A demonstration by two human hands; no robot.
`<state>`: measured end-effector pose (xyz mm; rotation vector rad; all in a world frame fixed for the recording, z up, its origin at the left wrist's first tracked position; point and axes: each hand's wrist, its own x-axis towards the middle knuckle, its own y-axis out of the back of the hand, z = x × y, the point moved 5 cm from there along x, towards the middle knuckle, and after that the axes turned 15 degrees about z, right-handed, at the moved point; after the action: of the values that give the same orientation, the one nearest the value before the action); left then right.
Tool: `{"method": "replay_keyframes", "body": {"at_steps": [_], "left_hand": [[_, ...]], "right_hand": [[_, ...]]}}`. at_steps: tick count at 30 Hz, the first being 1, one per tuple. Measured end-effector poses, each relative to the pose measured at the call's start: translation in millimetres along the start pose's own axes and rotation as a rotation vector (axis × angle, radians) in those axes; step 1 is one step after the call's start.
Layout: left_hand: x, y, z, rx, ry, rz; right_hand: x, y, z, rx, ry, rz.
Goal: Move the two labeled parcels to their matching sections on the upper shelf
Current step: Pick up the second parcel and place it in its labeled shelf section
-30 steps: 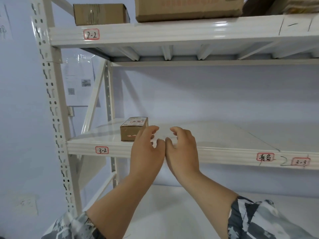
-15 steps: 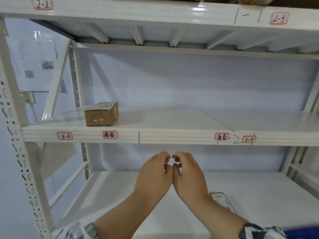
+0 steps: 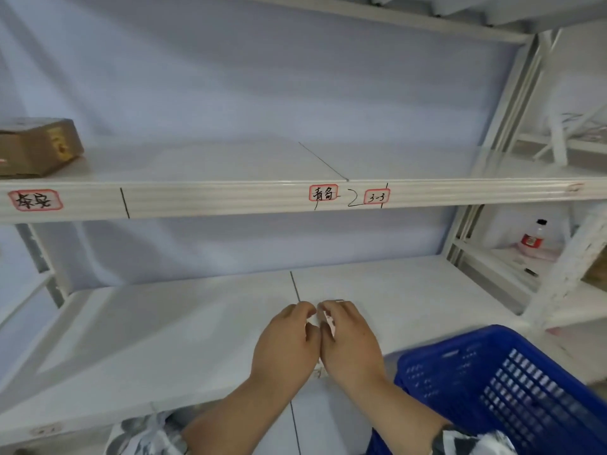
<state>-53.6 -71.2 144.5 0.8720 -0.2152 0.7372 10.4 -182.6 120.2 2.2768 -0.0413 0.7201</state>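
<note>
Blue plastic, perforated, fills the near right corner: a crate (image 3: 512, 385) beside the right hand (image 3: 349, 339). The left hand (image 3: 285, 346) touches it thumb to thumb, both low over the lower shelf (image 3: 164, 323), fingers curled narrowly; a flat pale parcel (image 3: 318, 372) seems to lie beneath them, mostly hidden, and I cannot tell whether they grip it. It looks thin, light and probably flexible, so pinching its long edges with both hands should suit. Farther up, the upper shelf (image 3: 230, 198) carries section labels, and a small cardboard box (image 3: 36, 146) already stands above the left label (image 3: 34, 200).
</note>
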Motion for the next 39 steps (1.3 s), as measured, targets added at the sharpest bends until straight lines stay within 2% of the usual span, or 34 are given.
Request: {"method": "replay_keyframes", "body": {"at_steps": [11,21,25,28,33,39], "left_hand": [[2.5,-122.6,-15.7,0.060,0.195,-0.100],[1.5,-213.2,-81.2,0.107,0.475,-0.203],[7.5,-233.6,-85.3,-0.018,0.556,-0.262],[10.9,-249.6,-86.5,-0.096,0.547,-0.296],[8.2,-259.9,-90.2,-0.263,0.644,-0.254],[7.1,-258.2,-92.9,-0.300,0.693,-0.207]], "right_hand": [[30.7,-47.4,118.1,-0.063,-0.107,-0.237],[52.6,-101.8,195.6,0.072,-0.364,-0.262],[52.0,-119.1,210.1,0.173,-0.494,-0.256],[46.7,-128.3,214.3,0.232,-0.544,-0.253],[32.7,-137.0,215.0,0.374,-0.641,-0.225],[28.8,-136.6,210.5,0.456,-0.672,-0.177]]}}
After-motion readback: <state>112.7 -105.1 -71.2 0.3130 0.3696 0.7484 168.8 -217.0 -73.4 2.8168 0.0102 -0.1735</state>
